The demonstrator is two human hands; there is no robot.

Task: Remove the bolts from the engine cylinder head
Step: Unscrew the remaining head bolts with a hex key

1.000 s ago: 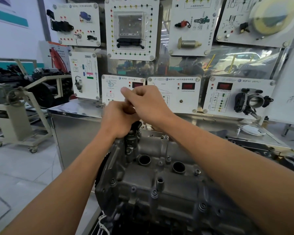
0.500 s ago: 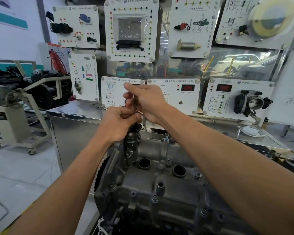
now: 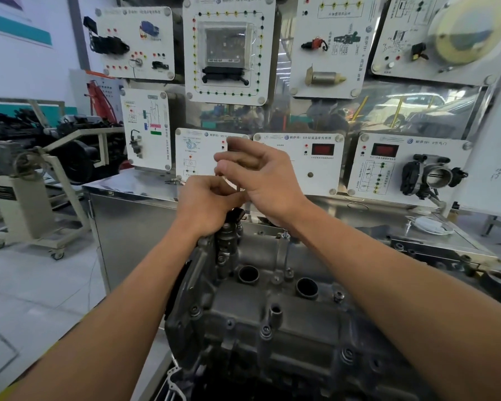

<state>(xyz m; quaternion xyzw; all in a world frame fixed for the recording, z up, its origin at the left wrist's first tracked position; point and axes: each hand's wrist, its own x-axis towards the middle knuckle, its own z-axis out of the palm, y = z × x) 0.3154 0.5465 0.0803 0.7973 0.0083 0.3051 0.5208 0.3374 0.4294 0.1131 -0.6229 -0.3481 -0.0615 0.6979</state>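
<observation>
Your right hand (image 3: 262, 178) has loosened and lifted slightly versus half a second ago; too blurred to tell whether it pinches the thin metal rod (image 3: 238, 188). Your left hand (image 3: 210, 205) sits against it, fist clamped round that rod over the far-left corner of the grey cast-metal engine cylinder head (image 3: 295, 322); dark flanged bolts (image 3: 265, 331) seated.

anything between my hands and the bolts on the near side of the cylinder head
Nothing visible does. The bolts sit bare on top of the cylinder head, nearer than the right hand and the left hand, which grips a thin tool.
</observation>
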